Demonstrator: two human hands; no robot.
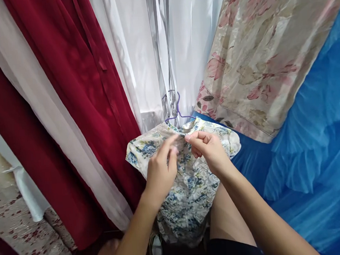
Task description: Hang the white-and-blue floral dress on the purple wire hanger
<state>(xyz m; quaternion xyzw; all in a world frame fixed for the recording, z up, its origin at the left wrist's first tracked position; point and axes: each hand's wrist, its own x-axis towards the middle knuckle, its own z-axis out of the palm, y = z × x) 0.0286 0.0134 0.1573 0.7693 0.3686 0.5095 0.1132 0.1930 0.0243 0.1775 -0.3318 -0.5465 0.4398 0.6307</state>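
A white dress with a blue and yellow floral print (189, 185) and short sleeves hangs in front of me on a purple hanger (178, 110). My right hand (205, 146) pinches the front edge of its neckline between thumb and fingertips. Just left of that pinch, my left hand (162, 163) is over the dress's front, its index finger stretched towards the neckline and its thumb apart. The left fingertips are slightly blurred, and I cannot tell whether they touch the fabric.
Dark red drapes (65, 73) and pale cloth hang on the left. White fabric (140, 47) with grey ribbons (163, 45) hangs behind the hanger. To the right are a pink-flowered beige cloth (258, 57) and a ruffled blue gown (308, 163). My bare leg (228, 217) is below.
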